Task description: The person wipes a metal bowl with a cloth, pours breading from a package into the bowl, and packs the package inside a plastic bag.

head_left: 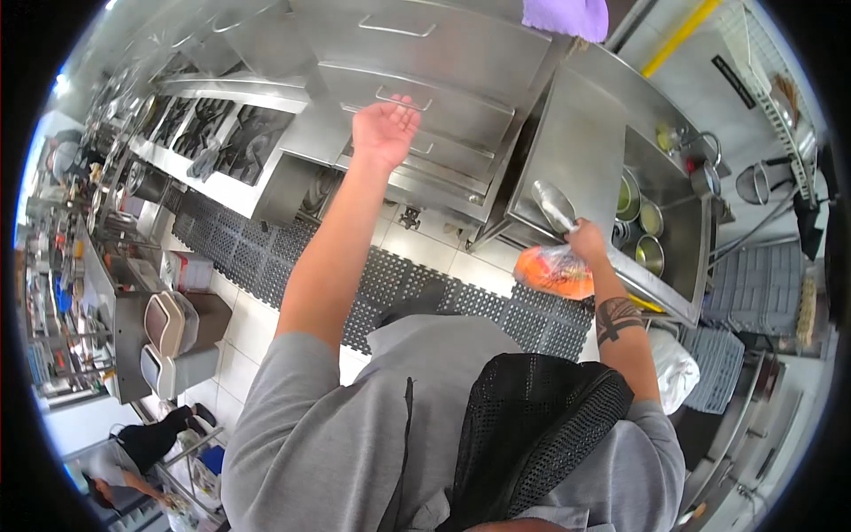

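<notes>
My left hand reaches forward, palm up, with its fingers curled at the wire handle of a steel drawer. The fingers appear hooked on that handle. On the other side, my right hand is closed around a metal scoop and the gathered top of a clear plastic bag. Orange contents fill the bag, which hangs below the hand. The scoop's bowl points toward the steel counter.
A sink at right holds several pots. Left of the drawers stands a stove. Black rubber mats cover part of the tiled floor. Bins stand at left, and another person works at lower left.
</notes>
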Tool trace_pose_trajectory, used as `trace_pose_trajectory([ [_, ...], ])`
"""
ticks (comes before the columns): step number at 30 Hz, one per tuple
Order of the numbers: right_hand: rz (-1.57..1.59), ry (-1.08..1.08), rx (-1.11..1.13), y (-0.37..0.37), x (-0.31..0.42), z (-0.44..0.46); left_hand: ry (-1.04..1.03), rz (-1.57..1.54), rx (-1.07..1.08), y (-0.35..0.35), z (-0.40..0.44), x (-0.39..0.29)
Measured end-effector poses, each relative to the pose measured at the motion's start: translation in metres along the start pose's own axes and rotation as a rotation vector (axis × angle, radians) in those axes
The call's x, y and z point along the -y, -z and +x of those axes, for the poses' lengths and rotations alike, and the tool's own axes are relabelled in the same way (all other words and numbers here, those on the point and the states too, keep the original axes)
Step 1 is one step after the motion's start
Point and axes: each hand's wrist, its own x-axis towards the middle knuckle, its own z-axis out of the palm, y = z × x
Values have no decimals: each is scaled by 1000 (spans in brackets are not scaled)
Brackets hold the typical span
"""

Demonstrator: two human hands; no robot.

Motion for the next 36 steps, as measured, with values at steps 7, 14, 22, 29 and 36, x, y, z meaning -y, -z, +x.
trace_pose_trajectory([
  [7, -106, -19, 1, -6, -2, 0, -63, 105, -51, 32, -90, -9],
  [14, 6, 32, -182, 20, -43, -43, -41, 180, -80, 57, -200, -39],
  [22, 6, 205, 31, 8, -93, -119, -135, 242, -55, 28, -142, -31],
  [29, -237, 253, 135, -85, -148, -185, -79, 366, -28, 11, 13, -35],
  [36, -221, 105, 191, -68, -92, -212, -137, 715, 162, 53, 16, 6],
])
